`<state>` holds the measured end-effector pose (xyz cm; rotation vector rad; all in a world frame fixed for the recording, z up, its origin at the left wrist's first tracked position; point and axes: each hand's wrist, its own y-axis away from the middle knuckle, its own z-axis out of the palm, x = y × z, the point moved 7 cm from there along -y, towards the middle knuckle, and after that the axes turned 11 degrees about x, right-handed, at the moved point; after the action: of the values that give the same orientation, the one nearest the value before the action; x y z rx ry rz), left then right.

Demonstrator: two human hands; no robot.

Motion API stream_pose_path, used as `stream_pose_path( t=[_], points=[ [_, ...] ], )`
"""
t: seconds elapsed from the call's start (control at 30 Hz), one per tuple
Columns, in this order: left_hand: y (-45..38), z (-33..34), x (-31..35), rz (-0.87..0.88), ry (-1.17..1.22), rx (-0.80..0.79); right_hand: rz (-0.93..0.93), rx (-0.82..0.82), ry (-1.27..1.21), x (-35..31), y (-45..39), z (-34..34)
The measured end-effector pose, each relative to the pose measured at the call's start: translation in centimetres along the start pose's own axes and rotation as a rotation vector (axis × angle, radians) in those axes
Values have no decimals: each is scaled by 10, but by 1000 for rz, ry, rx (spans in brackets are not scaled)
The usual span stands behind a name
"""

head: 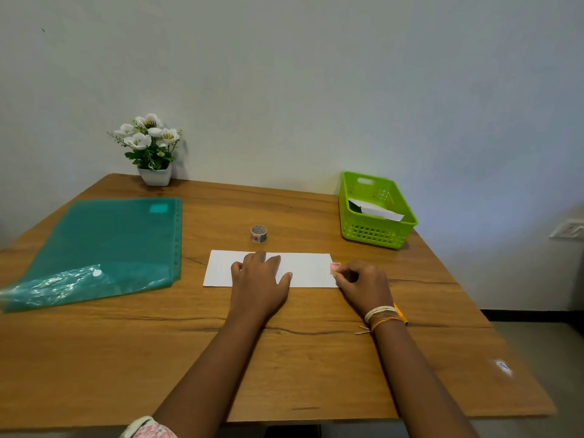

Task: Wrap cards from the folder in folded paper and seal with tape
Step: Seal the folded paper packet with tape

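A folded white paper (306, 267) lies flat in the middle of the wooden table (284, 358). My left hand (257, 279) rests palm down on its left half, fingers spread. At the paper's right edge, my right hand (363, 282) pinches a small pink piece of tape (335, 267) between thumb and fingertips, the piece touching the paper's edge. The patterned tape roll (258, 233) stands just behind the paper. A translucent green folder (104, 248) lies flat at the left. No cards are visible; whether any sit inside the paper is hidden.
A lime green basket (376, 213) at the back right holds folded white and dark papers. A white pot of artificial flowers (151, 147) stands at the back left against the wall. The table's right edge drops off near a wall socket (567, 229).
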<state>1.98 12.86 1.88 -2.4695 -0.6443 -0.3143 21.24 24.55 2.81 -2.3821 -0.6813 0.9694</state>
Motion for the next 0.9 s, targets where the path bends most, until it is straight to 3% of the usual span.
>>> stream_pose_path(
  t=[0.2,0.27,0.4,0.57,0.9],
  points=[
    [-1,1,0,-5,-10,-5,26,30,-162,-4,1,-3],
    [-2,-4,4,26,48,67,3,78,-224,-12,2,-7],
    [0,-15,16,138,305,139,-129,83,-263,-36,8,-2],
    [-2,-9,2,-22,647,-13,-356,-27,-275,-67,19,6],
    [-3,-8,7,9,541,-83,-390,-46,-337,-77,24,6]
  ],
)
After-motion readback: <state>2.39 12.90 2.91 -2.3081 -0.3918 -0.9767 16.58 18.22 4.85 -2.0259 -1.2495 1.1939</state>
